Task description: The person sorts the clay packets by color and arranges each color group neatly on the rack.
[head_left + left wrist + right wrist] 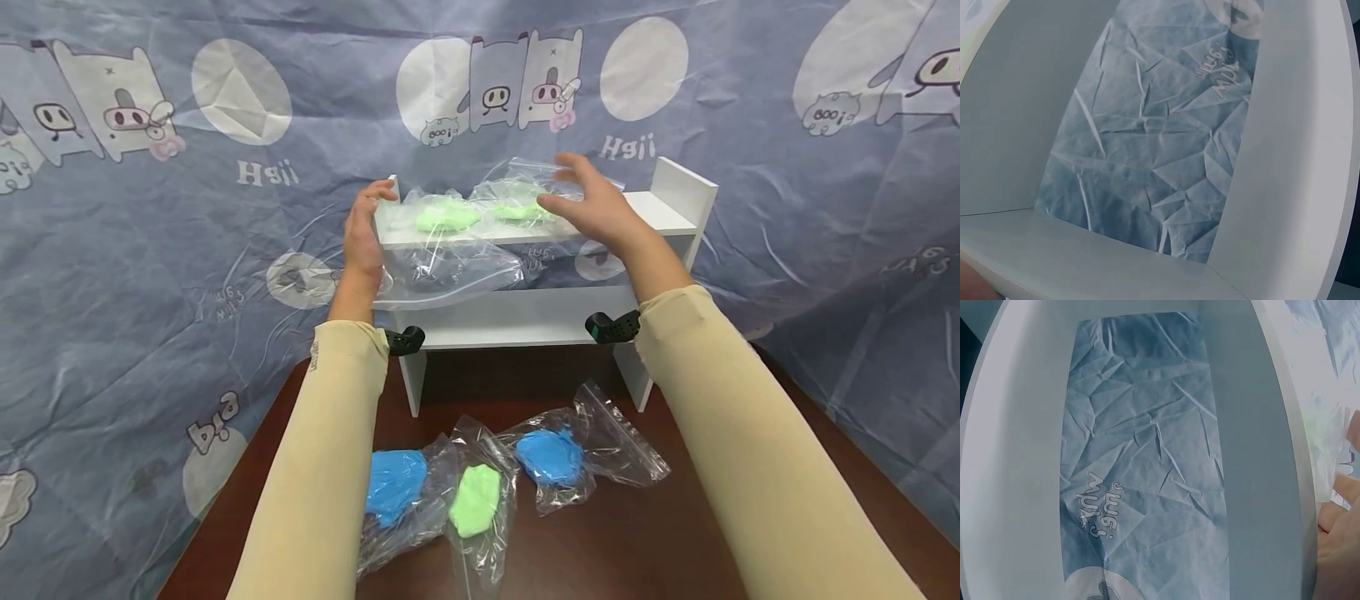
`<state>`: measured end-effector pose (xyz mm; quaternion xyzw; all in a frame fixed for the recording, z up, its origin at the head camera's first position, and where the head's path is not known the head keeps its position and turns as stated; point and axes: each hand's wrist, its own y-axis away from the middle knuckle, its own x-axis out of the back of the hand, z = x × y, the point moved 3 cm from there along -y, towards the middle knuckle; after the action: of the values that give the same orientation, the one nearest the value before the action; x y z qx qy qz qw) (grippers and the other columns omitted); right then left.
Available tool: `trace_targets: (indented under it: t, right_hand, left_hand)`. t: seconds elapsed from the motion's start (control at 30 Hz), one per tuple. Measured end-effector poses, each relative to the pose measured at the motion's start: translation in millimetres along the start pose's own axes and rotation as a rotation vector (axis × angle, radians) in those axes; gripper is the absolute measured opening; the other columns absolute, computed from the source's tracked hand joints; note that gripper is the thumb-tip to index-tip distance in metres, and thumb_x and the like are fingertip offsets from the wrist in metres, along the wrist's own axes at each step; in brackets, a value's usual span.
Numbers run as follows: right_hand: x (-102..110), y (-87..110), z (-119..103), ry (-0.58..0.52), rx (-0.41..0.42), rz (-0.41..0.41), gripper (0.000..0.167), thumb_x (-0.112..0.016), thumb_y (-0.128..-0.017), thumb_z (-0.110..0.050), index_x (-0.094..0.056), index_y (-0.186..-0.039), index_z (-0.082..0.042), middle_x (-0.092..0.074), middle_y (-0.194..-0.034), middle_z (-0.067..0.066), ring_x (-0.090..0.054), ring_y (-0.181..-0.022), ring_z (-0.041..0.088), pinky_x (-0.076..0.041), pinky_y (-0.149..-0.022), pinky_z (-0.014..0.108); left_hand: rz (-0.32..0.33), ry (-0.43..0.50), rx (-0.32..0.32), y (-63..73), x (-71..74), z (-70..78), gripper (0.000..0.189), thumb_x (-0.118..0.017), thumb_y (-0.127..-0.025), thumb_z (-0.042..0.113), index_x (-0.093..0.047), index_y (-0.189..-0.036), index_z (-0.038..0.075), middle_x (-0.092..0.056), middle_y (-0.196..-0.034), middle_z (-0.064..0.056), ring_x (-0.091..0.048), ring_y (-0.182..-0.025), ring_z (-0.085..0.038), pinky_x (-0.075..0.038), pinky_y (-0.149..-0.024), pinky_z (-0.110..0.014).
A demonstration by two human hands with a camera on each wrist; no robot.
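On the top board of a white shelf (480,319) lie two clear zip bags, each with a flat light green lump inside. The left bag (450,275) hangs its zip end over the front edge; its green lump (447,215) rests on the board. Beside it is the right bag (517,179) with its green lump (523,212). My left hand (365,229) is at the shelf's left end, fingers loosely bent beside the left bag. My right hand (596,204) has its fingers spread at the right bag's side. In the right wrist view, the right fingers (1349,487) overlap clear plastic.
On the dark red-brown table (600,550) below lie more clear bags: one with a blue lump (397,483), one with a green lump (475,500), one with a blue lump (550,456). The shelf has upright end panels (684,192) and a lower board. Patterned blue cloth (150,250) hangs behind.
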<state>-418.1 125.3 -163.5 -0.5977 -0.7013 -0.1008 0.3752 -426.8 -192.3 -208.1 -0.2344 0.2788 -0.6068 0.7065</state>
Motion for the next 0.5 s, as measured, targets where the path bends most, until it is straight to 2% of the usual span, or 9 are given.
trace_targets:
  t: [0.03,0.17,0.23,0.27,0.33,0.47,0.5]
  right_hand:
    - [0.2,0.4,0.5,-0.008,-0.003,0.006,0.082,-0.058,-0.094,-0.052,-0.014,-0.16,-0.031,-0.026,-0.166,0.002,-0.023,-0.153,0.031,-0.027,-0.12,0.055]
    - [0.2,1.2,2.2,-0.027,-0.006,0.02,0.081,-0.058,-0.094,-0.052,-0.014,-0.16,-0.033,-0.023,-0.167,0.002,-0.019,-0.155,0.029,-0.024,-0.122,0.055]
    - [-0.5,0.6,2.6,-0.033,0.001,0.026,0.08,-0.058,-0.094,-0.052,-0.015,-0.159,-0.033,-0.024,-0.167,0.002,-0.018,-0.155,0.029,-0.023,-0.122,0.056]
    - [-1.1,0.1,2.6,-0.035,0.005,0.028,0.08,-0.058,-0.094,-0.052,-0.015,-0.159,-0.032,-0.024,-0.167,0.003,-0.018,-0.155,0.029,-0.023,-0.122,0.056]
    - [-1.7,-0.6,1.9,-0.03,0.009,0.029,0.08,-0.057,-0.094,-0.053,-0.016,-0.159,-0.032,-0.024,-0.167,0.003,-0.018,-0.155,0.029,-0.022,-0.122,0.056]
    - [-1.6,-1.0,-0.2,-0.012,0.01,0.026,0.08,-0.056,-0.095,-0.054,-0.015,-0.16,-0.031,-0.023,-0.167,0.003,-0.017,-0.155,0.029,-0.022,-0.122,0.056]
    - [-1.4,-0.9,-0.7,-0.01,0.01,0.026,0.079,-0.055,-0.095,-0.054,-0.015,-0.16,-0.031,-0.023,-0.167,0.003,-0.017,-0.155,0.03,-0.021,-0.122,0.056]
  left_hand:
    - [-0.002,0.004,0.001,-0.2,-0.4,-0.7,0.03,-0.032,-0.093,0.024,-0.061,-0.088,0.028,-0.051,-0.148,-0.014,-0.042,-0.139,-0.023,-0.04,-0.098,-0.028]
    - [-0.005,-0.031,-0.023,0.1,-1.7,-2.0,0.029,-0.031,-0.094,0.025,-0.06,-0.091,0.022,-0.05,-0.148,-0.016,-0.04,-0.141,-0.024,-0.036,-0.107,-0.028]
    - [0.001,-0.056,-0.038,0.7,-1.7,-2.2,0.029,-0.031,-0.095,0.026,-0.059,-0.093,0.021,-0.05,-0.147,-0.016,-0.038,-0.144,-0.024,-0.03,-0.114,-0.029]
    - [0.003,-0.076,-0.043,1.4,-1.6,-1.8,0.031,-0.03,-0.096,0.026,-0.059,-0.095,0.016,-0.05,-0.148,-0.015,-0.037,-0.145,-0.024,-0.027,-0.117,-0.029]
    - [0.009,-0.09,-0.044,1.8,-0.8,-1.8,0.031,-0.03,-0.098,0.027,-0.059,-0.096,0.017,-0.051,-0.148,-0.014,-0.037,-0.145,-0.022,-0.026,-0.117,-0.028]
    - [0.031,-0.1,-0.054,0.9,-0.1,-0.9,0.037,-0.028,-0.101,0.029,-0.059,-0.098,0.009,-0.054,-0.145,-0.012,-0.041,-0.142,-0.017,-0.027,-0.116,-0.023]
    - [0.04,-0.097,-0.058,0.2,0.1,-1.1,0.036,-0.028,-0.101,0.029,-0.059,-0.096,0.012,-0.055,-0.144,-0.012,-0.042,-0.141,-0.016,-0.028,-0.115,-0.021]
